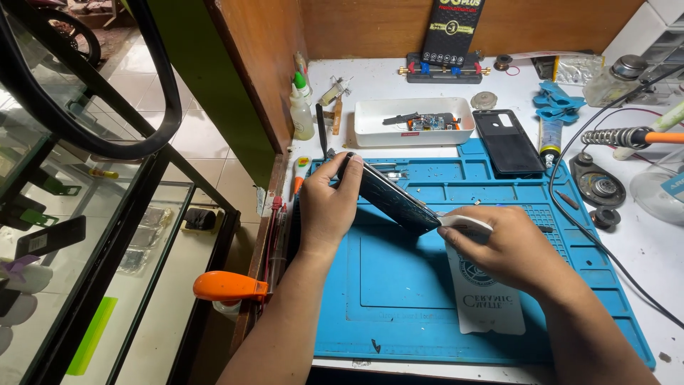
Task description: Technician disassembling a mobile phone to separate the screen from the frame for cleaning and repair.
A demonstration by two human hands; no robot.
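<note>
Fingers (pixel 340 187) of our left hand (pixel 324 210) clamp dark flat phone (pixel 388 198), tilted on edge above ribbed blue rubber mat (pixel 399 285) on white counter (pixel 641 242). Our right hand (pixel 502 246) pinches thin white pry tool (pixel 463 222) at phone's lower corner. White rectangular tray (pixel 415 122) holds small parts behind.

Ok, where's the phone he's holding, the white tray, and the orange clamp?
phone (pixel 388 198), head view, on its dark tilted face.
white tray (pixel 370 132), head view, on its front wall.
orange clamp (pixel 226 286), head view, on its orange handle.
</note>
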